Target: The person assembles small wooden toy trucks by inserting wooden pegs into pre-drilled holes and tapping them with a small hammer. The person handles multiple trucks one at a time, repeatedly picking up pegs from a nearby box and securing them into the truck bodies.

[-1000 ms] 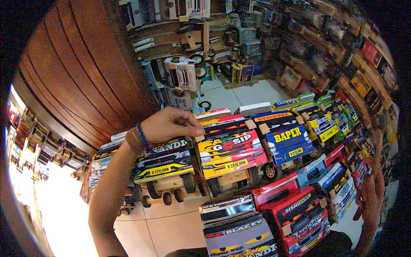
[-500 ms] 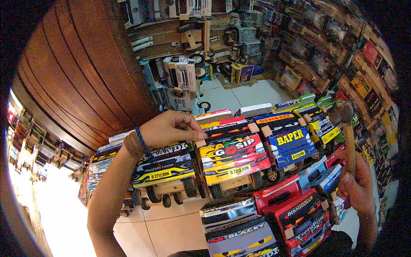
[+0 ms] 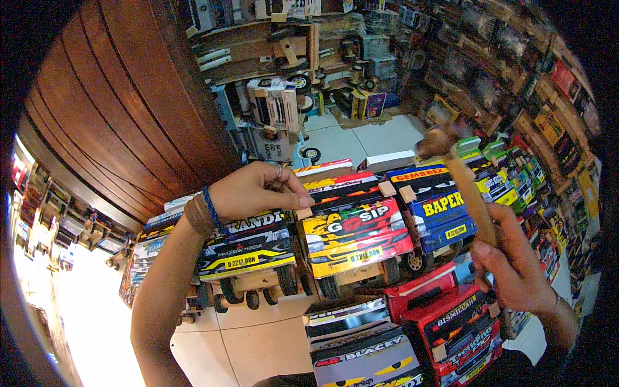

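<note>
While rows of painted wooden toy trucks fill the centre and right of the frame, a person's left hand [image 3: 258,191] rests on the roof line between a black-and-yellow truck [image 3: 248,248] and a yellow-and-red truck [image 3: 354,235], its fingertips pinched closed around something small that cannot be made out, just beside a pale wooden block [image 3: 303,213] at the cab's upper corner. At the right of the frame the right hand [image 3: 512,264] is clenched around the wooden handle of a hammer [image 3: 464,187], whose blurred head is raised above a blue truck [image 3: 438,206] in the upper right centre. Judging by that pose, the fastening at the yellow-and-red truck's corner appears to be in hand but not yet driven home: the hammer head is well clear of the spot the left fingers are steadying. Similar wooden blocks [image 3: 396,191] already sit on the neighbouring cabs, which suggests part of the row has been fitted. A red truck [image 3: 451,322] and a grey one [image 3: 364,355] wait along the lower edge on the white tiled floor [image 3: 258,342]; whether they need the same attention cannot be told. Dark wooden panelling [image 3: 109,109] curves across the upper left, and shelves of boxed goods [image 3: 541,129] crowd the upper right.
</note>
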Tool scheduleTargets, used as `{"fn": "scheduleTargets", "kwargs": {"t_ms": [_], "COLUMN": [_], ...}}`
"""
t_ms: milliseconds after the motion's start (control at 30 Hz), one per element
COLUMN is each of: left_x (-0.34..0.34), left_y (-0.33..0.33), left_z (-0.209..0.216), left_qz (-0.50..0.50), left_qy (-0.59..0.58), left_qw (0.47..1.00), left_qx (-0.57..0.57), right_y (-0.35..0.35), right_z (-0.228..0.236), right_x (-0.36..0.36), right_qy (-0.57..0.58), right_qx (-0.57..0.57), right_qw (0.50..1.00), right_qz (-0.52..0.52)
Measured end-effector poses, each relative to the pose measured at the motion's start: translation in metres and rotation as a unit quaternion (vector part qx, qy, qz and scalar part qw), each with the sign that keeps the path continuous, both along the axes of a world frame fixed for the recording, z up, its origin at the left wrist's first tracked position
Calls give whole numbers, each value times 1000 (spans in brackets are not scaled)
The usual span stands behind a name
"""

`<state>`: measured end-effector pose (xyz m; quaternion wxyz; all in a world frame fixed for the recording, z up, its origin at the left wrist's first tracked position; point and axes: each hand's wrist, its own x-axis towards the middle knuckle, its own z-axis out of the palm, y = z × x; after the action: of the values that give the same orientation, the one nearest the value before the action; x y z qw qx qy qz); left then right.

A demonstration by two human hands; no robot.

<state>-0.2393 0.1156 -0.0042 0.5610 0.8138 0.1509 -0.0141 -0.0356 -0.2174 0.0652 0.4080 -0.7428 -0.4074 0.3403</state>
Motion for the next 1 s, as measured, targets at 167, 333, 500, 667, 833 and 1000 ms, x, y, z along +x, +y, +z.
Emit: {"fn": "scheduleTargets", "kwargs": {"t_ms": [167,333,500,667,833,1000], "left_x": [0,-1,-1,-1,-1,-1], "left_y": [1,2,2,2,2,0], "left_z": [-1,-4,-2,-2,-3,-2], "left_qz": [-3,-2,-19,-30,-34,-33], "left_qy": [1,-1,5,-8,-7,4], "left_qw": [1000,1000,1000,1000,999,999], "left_qx": [12,5,8,1,-15,13], "right_y": [27,44,50,53,55,54], "right_z": [-15,-30,-27,-24,-30,-32], "right_x": [6,3,-4,-6,-5,-3], "right_qy": [-285,-347,-393,-366,-383,-379], "right_qx": [14,57,-29,-51,-10,-35], "right_qw": [944,909,885,894,886,882], "right_qz": [166,224,248,253,262,280]}}
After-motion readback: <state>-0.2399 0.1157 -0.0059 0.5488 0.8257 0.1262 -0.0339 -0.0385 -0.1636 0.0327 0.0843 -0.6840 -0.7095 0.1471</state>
